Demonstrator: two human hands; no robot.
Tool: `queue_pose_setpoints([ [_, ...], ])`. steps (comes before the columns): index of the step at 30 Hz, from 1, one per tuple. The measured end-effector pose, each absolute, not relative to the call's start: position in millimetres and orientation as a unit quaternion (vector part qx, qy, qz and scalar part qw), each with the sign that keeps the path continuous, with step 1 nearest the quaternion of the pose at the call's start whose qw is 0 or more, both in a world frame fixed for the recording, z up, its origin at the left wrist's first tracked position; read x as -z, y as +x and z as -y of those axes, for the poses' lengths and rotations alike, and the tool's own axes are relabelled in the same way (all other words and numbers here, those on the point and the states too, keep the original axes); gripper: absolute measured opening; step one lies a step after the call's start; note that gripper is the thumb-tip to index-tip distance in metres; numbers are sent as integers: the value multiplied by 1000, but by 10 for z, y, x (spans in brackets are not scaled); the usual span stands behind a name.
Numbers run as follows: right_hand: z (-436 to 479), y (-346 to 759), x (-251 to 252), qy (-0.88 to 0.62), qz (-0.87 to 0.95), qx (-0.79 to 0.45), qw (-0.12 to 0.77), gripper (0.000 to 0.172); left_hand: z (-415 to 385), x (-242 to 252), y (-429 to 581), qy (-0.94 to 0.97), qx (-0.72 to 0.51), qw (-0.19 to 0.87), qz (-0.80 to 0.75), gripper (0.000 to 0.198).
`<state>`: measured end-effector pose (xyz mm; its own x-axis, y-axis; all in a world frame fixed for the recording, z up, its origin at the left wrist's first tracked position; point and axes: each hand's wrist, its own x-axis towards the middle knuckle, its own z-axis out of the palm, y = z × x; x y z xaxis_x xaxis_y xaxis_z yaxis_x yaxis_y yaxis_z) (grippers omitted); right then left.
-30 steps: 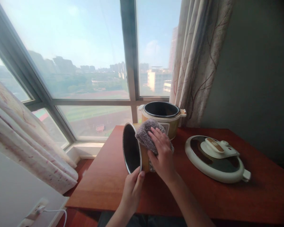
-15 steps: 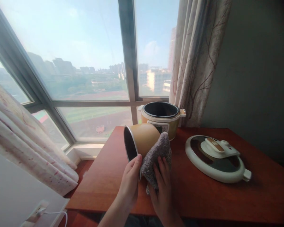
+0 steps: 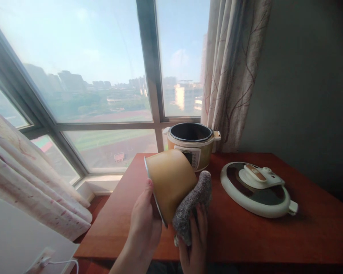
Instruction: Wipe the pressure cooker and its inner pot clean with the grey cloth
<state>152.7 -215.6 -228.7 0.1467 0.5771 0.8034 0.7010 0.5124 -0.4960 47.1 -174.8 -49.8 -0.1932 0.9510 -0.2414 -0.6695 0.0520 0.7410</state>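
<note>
A gold-coloured inner pot is tipped on its side above the table, its rim turned to the left and toward me. My left hand grips that rim, thumb on the outside and fingers hidden behind it. Against the pot's lower right side lies a grey fluffy cloth, held by my right hand with the fingers spread over it. Behind the pot stands the cooker body, open at the top with a dark inside and a control panel in front.
The cooker's round lid, pale-rimmed with a handle on top, lies on the right of the reddish-brown table. Windows and a curtain rise behind. At lower left, a white cable runs from a wall socket.
The pot has turned so its outer wall faces me more and its opening is hidden. Both hands moved slightly down, the left one also leftward. The cloth sits lower on the pot.
</note>
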Motion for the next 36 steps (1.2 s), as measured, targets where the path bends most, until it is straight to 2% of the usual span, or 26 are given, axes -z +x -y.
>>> queue_pose_setpoints([
  [5,2013,1478,1982,-545,517,-117,650,61,1762,568,345,103,-745,521,-404,41],
  [8,1808,1553,1807,-538,469,-207,670,54,1784,691,243,78,-751,511,-410,42],
  [16,1240,1788,1553,-487,482,-328,650,52,1778,1016,-121,123,-730,556,-379,46],
  [21,939,1894,1388,-461,473,-441,607,47,1768,1247,-349,144,-705,587,-371,48],
  [30,740,2157,898,-468,531,-408,577,40,1904,1367,-322,148,-702,565,-408,60],
  [36,1014,1991,522,-369,673,-263,584,39,1981,1338,-132,137,-707,540,-435,66],
])
